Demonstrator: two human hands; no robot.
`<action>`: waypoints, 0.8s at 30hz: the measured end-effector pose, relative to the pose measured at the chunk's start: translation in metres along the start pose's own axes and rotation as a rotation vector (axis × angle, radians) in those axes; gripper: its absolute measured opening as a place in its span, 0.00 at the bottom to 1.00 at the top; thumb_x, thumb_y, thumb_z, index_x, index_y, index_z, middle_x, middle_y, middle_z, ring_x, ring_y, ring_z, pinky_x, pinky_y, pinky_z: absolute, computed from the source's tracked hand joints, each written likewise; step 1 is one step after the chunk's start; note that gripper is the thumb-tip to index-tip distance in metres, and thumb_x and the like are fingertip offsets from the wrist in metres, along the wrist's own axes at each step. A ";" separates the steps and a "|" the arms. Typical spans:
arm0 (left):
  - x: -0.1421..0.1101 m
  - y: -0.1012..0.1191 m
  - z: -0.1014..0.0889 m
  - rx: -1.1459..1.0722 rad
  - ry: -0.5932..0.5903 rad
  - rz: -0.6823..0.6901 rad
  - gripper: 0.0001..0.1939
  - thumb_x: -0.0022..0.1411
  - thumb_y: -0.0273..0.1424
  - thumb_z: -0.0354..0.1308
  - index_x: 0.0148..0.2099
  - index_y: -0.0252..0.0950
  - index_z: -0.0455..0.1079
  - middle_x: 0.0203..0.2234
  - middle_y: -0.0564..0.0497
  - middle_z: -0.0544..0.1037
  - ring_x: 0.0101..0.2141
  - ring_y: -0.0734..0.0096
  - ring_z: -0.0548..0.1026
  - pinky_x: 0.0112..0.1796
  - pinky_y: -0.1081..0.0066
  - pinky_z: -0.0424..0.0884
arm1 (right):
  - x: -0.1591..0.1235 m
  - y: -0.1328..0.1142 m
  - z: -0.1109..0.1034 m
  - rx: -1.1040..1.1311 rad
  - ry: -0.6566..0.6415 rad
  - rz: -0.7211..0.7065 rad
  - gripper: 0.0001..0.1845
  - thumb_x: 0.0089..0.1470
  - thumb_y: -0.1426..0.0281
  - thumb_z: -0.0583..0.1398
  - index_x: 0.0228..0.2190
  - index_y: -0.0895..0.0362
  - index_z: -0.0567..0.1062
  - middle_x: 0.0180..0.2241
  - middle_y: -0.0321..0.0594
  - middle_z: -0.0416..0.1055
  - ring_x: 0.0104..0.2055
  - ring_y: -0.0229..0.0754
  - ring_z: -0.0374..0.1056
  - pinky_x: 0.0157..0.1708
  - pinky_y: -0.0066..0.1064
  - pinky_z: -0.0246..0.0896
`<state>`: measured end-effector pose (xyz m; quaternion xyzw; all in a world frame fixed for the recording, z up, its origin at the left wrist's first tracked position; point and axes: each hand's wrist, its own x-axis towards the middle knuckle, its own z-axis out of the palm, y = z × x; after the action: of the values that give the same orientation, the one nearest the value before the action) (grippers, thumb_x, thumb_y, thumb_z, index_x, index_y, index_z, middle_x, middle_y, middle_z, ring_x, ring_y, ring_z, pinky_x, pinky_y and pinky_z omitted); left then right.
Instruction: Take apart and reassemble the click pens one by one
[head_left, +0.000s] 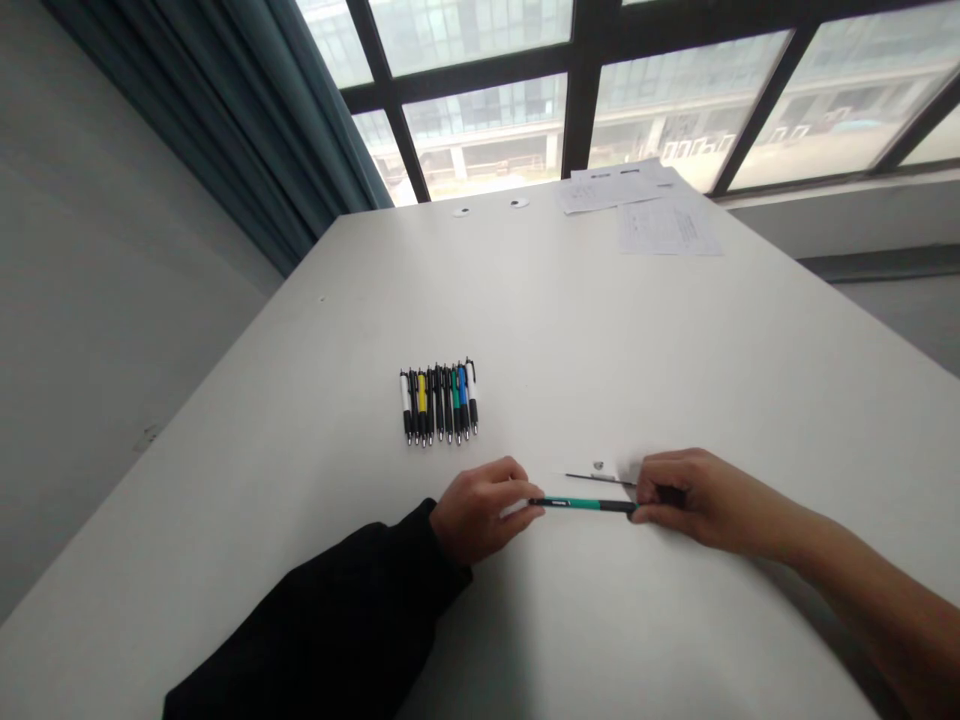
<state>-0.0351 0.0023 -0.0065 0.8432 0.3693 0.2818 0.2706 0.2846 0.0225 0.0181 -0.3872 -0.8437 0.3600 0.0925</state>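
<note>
Black sleeve (322, 610) — left hand (480, 515) pinches one end of a green pen (585, 504), right hand (701, 500) grips the other, near a pen row (439, 402).

a white table (300, 480) holds a row of pens (439, 403) and paper sheets (667, 228).

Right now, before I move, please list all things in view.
Table: one, white, centre of view.
Row of pens: about ten, black with white, yellow, green or blue barrels, on table middle.
Held pen: one, green and black, between the hands.
Thin rod: one, dark, behind held pen.
Papers: several, white, far table end.
Grommets: two, white, far table edge.
Window: one, dark frames, ahead.
Curtain: one, teal, left of window.
Wall: one, grey, left.
Left hand: one, black sleeve, at pen's left end.
Right hand: one, bare forearm, at pen's right end.
</note>
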 end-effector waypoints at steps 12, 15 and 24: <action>0.004 0.002 0.000 -0.023 0.019 -0.131 0.07 0.60 0.28 0.66 0.42 0.35 0.78 0.30 0.53 0.76 0.20 0.81 0.60 0.25 0.76 0.62 | -0.002 0.006 -0.002 0.219 0.050 0.077 0.18 0.61 0.57 0.62 0.26 0.57 0.72 0.24 0.35 0.66 0.26 0.36 0.57 0.25 0.29 0.54; 0.003 0.002 0.000 0.026 0.064 -0.090 0.10 0.61 0.30 0.67 0.44 0.34 0.78 0.28 0.53 0.74 0.22 0.79 0.63 0.26 0.76 0.64 | -0.001 0.006 -0.001 0.232 0.077 0.070 0.16 0.62 0.59 0.61 0.28 0.57 0.72 0.24 0.35 0.66 0.26 0.37 0.58 0.26 0.29 0.55; 0.003 0.007 0.007 0.363 0.089 0.166 0.10 0.68 0.38 0.62 0.46 0.37 0.77 0.32 0.50 0.76 0.31 0.71 0.73 0.32 0.73 0.70 | 0.001 0.006 -0.004 0.021 0.120 -0.058 0.07 0.61 0.66 0.61 0.36 0.57 0.77 0.32 0.41 0.71 0.28 0.38 0.64 0.29 0.31 0.59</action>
<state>-0.0253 -0.0015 -0.0061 0.8924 0.3548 0.2688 0.0737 0.2893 0.0275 0.0165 -0.3826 -0.8437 0.3422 0.1572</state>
